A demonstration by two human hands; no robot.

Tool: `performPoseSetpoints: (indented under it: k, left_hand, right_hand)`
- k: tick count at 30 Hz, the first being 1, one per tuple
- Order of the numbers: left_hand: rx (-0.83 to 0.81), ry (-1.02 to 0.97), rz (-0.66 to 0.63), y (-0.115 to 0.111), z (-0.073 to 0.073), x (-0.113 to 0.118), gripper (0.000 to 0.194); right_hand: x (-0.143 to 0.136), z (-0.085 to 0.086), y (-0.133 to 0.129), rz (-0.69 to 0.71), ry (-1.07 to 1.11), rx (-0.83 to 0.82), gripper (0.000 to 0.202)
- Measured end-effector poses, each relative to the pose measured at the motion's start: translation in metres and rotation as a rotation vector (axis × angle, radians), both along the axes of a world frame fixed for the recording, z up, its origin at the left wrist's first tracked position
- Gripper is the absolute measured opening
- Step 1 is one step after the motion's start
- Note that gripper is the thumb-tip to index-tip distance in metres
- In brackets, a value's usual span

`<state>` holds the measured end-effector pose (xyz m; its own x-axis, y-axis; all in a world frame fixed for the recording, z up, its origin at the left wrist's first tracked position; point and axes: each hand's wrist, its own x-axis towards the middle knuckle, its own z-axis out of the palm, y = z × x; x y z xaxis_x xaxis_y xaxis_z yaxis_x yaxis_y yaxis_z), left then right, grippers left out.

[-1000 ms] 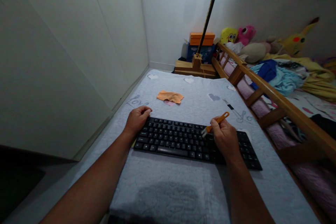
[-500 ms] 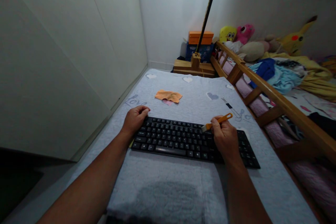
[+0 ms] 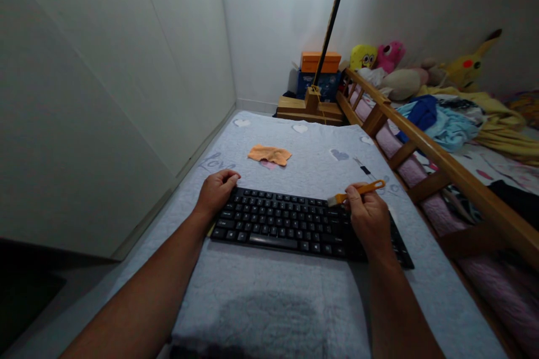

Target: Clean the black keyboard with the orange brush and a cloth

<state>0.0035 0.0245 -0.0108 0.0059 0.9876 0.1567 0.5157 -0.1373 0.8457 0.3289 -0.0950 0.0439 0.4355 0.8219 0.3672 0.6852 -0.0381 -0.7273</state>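
The keyboard [image 3: 278, 219], black and full-size, lies flat on a pale blue quilted cover [image 3: 269, 286], long axis running left to right, space bar toward the person. The flat brush [image 3: 340, 198] is positioned above the rear edge of the keyboard, right of center; its pale bristles point left and its orange handle, with a hanging hole at the end, points right. Bristle contact with the keys cannot be confirmed.

Right hand [image 3: 370, 220]: grip closed around the brush handle, thumb on the near side. The hand and forearm cover part of the keyboard's right-hand section.

Left hand [image 3: 215, 192]: fingers curled at the rear left corner of the keyboard, thumb against the index finger. Whether this grip grasps the corner or only rests there cannot be determined. A yellowish item [image 3: 211, 230] shows at the keyboard's left edge, partly hidden.

Behind the keyboard, a crumpled orange cloth [image 3: 269, 153] lies left of center. A slim tool with a black middle section [image 3: 364, 169] lies farther right, near the right hand.

A wooden bed rail [image 3: 421, 133] borders the right side. A white wardrobe [image 3: 126, 101] stands at left. An orange box [image 3: 311, 61] sits at the rear, behind a dark pole [image 3: 334, 22].
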Motion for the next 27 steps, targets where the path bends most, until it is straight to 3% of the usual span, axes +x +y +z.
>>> performPoseSetpoints:
  k: [6, 16, 27]
  left_hand:
    - [0.007, 0.013, 0.004, -0.001, 0.000, 0.000, 0.027]
    - [-0.002, 0.011, 0.015, 0.001, -0.001, 0.000, 0.027]
    - [0.000, 0.034, 0.021, 0.000, 0.000, 0.001, 0.027]
  right_hand:
    - [0.020, 0.009, -0.004, 0.056, -0.021, -0.100, 0.035]
    - [0.023, -0.008, -0.005, 0.002, -0.004, -0.104, 0.037]
    - [0.025, -0.013, -0.011, -0.062, 0.081, -0.040, 0.034]
